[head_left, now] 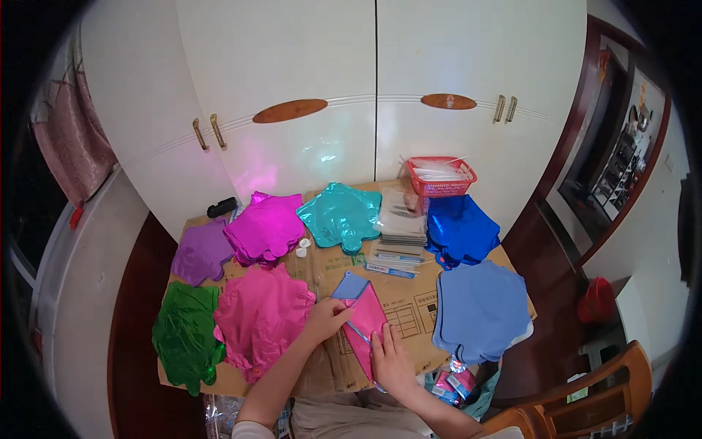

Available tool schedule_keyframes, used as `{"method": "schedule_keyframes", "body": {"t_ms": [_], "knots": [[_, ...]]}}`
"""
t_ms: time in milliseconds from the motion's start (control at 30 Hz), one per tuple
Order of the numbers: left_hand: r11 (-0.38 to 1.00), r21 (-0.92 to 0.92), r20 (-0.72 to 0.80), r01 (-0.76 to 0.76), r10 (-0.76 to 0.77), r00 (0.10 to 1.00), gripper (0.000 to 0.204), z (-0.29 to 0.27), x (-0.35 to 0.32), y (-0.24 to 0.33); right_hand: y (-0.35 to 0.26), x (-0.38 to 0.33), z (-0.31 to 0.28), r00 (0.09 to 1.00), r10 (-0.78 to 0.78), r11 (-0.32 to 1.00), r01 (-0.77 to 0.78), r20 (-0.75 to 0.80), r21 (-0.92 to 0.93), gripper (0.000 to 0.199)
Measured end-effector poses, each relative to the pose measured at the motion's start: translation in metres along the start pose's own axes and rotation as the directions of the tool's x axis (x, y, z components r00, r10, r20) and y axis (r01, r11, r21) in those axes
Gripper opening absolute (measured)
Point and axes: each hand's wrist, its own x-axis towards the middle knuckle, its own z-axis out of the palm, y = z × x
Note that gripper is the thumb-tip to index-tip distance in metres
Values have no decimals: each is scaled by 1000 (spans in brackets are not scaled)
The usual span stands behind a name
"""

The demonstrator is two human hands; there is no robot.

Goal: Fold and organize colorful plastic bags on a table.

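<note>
In front of me on the cardboard lies a pink foil balloon, folded into a narrow strip, with a blue-grey piece showing at its far end. My left hand is closed, its fingertips pinching the left edge of the folded foil. Flat on the right side of the same foil rests my right hand, its fingers stretched out and pressing down. To the left is a pile of flat pink foil balloons. On the right sits a stack of flat blue-grey foil balloons.
Purple, magenta, teal, dark blue and green foil stacks ring the cardboard-covered table. Clear sleeves and thin packets lie mid-right. A red basket stands behind; a wooden chair is at right.
</note>
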Motion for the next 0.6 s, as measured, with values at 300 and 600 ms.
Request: {"method": "schedule_keyframes", "body": {"t_ms": [300, 600], "knots": [[979, 161, 50, -122, 116, 992, 15, -3, 11, -14, 0, 1, -4, 999, -52, 998, 52, -1, -17, 48], [956, 202, 101, -211, 194, 976, 15, -5, 15, -17, 4, -1, 0, 992, -125, 992, 125, 10, -19, 49]]}}
